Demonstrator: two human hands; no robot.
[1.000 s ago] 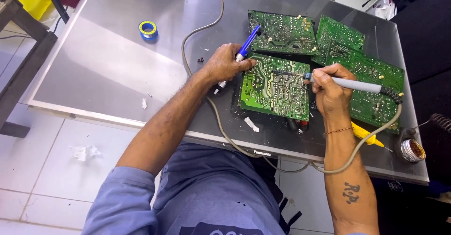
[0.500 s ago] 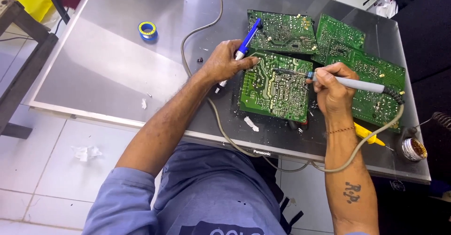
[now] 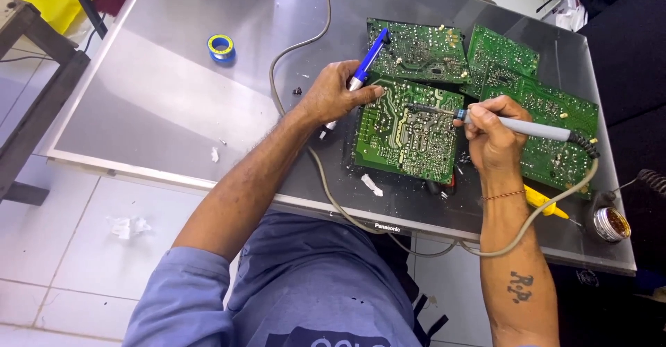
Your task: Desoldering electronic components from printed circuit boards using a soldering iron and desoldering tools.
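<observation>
Against the view half a second back little has shifted: the left hand (image 3: 333,97) has tilted the blue pen-shaped tool (image 3: 366,61) a touch more upright, and the soldering iron (image 3: 513,125) tip has slid a little along the nearest board; the rest lies as it did.

Largest is the grey panel (image 3: 173,97) serving as a worktop, its near edge running from 8 o'clock to 4 o'clock, with wide bare room across its 9-to-11 o'clock half. On it lie four green circuit boards: the near circuit board (image 3: 406,135) at centre, one board (image 3: 420,49) at 12 o'clock of it, one (image 3: 503,59) at 1 o'clock, and one (image 3: 555,135) at 3 o'clock, reaching close to the panel's right edge.

The left hand grips the blue tool while its fingertips rest on the near board's left edge. The right hand (image 3: 496,142) is closed around the single iron, whose tip touches that board's upper right part; its grey cord (image 3: 555,208) loops over the near edge.

Smaller things, one each: a round tin (image 3: 610,223) at 4 o'clock, a yellow-handled tool (image 3: 544,205) beside it, and a blue-and-yellow spool (image 3: 221,46) at 10 o'clock.
</observation>
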